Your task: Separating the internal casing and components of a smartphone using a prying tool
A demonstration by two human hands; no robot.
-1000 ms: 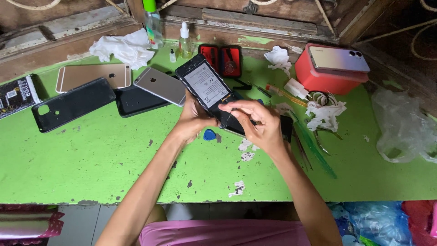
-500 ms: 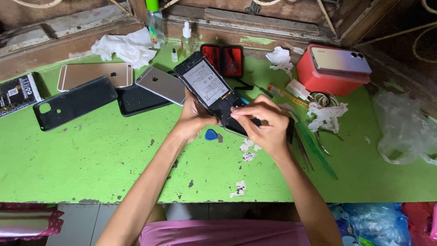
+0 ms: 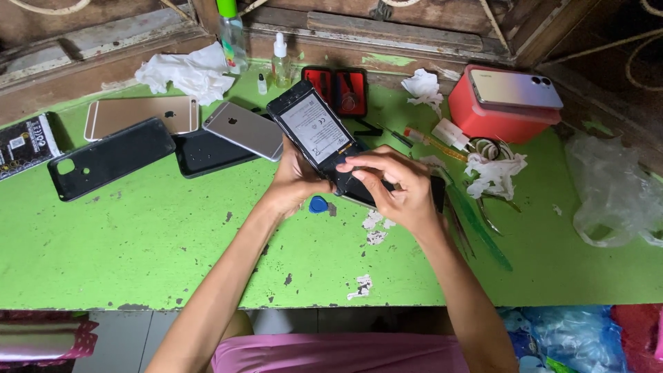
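So from the head cam, it looks like mid-teardown: the opened phone (image 3: 319, 135) sits tilted on the green table (image 3: 138, 242), back off. Left hand (image 3: 293, 181) clamps its lower edge, right hand (image 3: 394, 186) arches over, fingertips pinched on something tiny by the bottom end. Next probably needs steady, fine prying.

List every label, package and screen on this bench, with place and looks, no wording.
Battery label: white rectangle inside the opened black phone, held by left hand and right hand.
Printed black card: far left edge, rectangular, white markings.
Red box: upper right, a pale phone on top.
No lit screen shows.
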